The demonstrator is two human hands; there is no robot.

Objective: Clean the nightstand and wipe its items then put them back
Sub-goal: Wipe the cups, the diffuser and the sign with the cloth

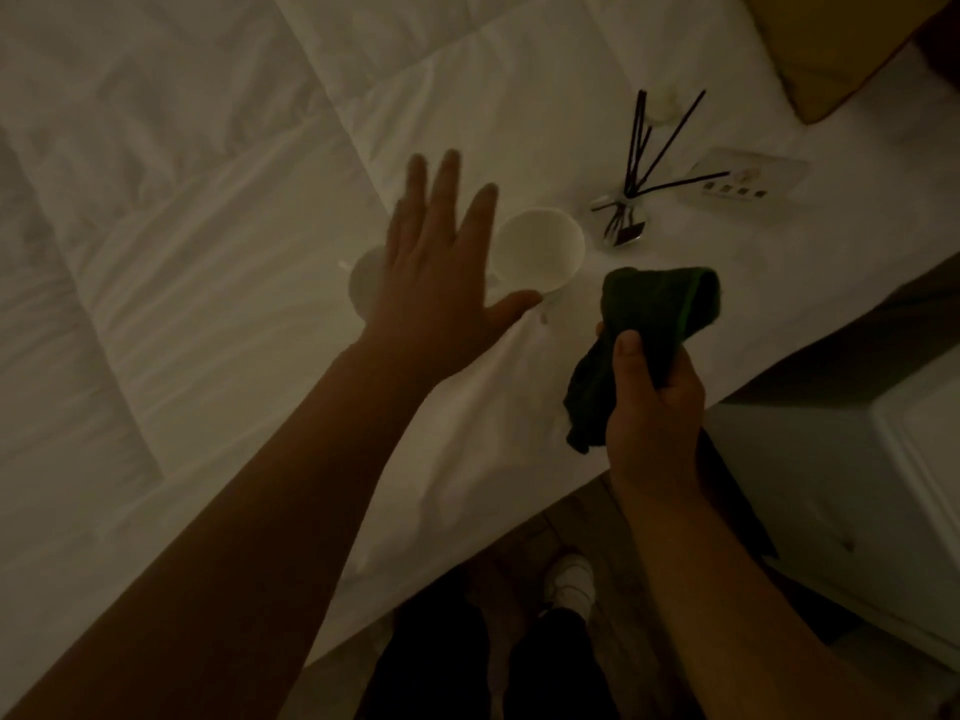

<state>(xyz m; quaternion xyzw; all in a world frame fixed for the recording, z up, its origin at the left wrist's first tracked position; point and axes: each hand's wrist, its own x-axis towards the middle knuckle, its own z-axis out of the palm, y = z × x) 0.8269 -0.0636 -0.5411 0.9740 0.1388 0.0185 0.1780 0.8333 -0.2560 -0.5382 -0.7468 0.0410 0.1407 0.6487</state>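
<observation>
Left hand (436, 283) spread above cups (537, 252), perhaps touching.

Second cup (366, 283) half hidden behind blurred left hand (436, 283).

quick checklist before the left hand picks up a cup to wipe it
1. Left hand free: ok, open, fingers spread, holding nothing.
2. Cloth ready: ok, the right hand grips the dark green cloth.
3. Target cup reachable: ok, the white cup sits on the bed beside the left thumb.
4. Second cup: cannot tell, mostly hidden under the left hand.
5. Reed diffuser clear of the reach: ok, apart from the cup, to its right.
6. Cup contents: ok, its inside looks empty.
</observation>
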